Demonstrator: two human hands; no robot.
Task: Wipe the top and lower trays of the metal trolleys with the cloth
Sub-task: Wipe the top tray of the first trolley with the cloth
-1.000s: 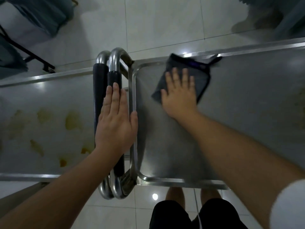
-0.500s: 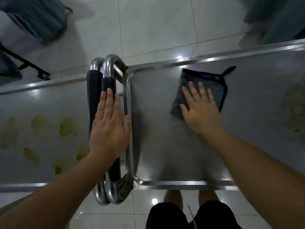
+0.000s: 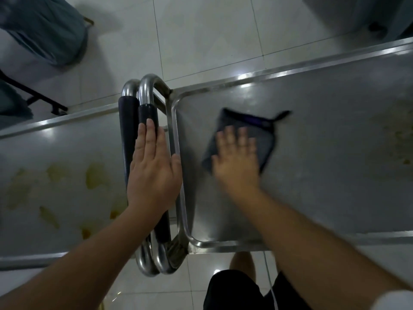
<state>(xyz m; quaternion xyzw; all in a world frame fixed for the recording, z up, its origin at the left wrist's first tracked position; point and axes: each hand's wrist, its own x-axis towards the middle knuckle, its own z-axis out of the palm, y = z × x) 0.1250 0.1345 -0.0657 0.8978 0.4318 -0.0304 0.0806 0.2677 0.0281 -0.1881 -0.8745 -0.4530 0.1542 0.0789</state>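
The fingers (image 3: 237, 139) of the right hand (image 3: 237, 162) are spread flat and press down on the dark cloth (image 3: 264, 142), gripping nothing; this hand and the cloth are blurred. The cloth lies on the top tray of the right trolley (image 3: 324, 175), near the tray's left edge and closer to its far edge than its near one, with a small loop sticking out of its far right corner. The left hand (image 3: 154, 173) rests palm down, fingers straight and held together, on the black-sleeved handle (image 3: 147, 117) just beside that tray's left rim (a second, matching handle (image 3: 126, 130) sits right against it). Beyond the handles lies the top tray of the left trolley (image 3: 55, 153), marked with yellowish stains (image 3: 96, 177). Fainter stains (image 3: 397, 144) show toward the right tray's right side. Pale floor tiles (image 3: 201, 36) lie below.
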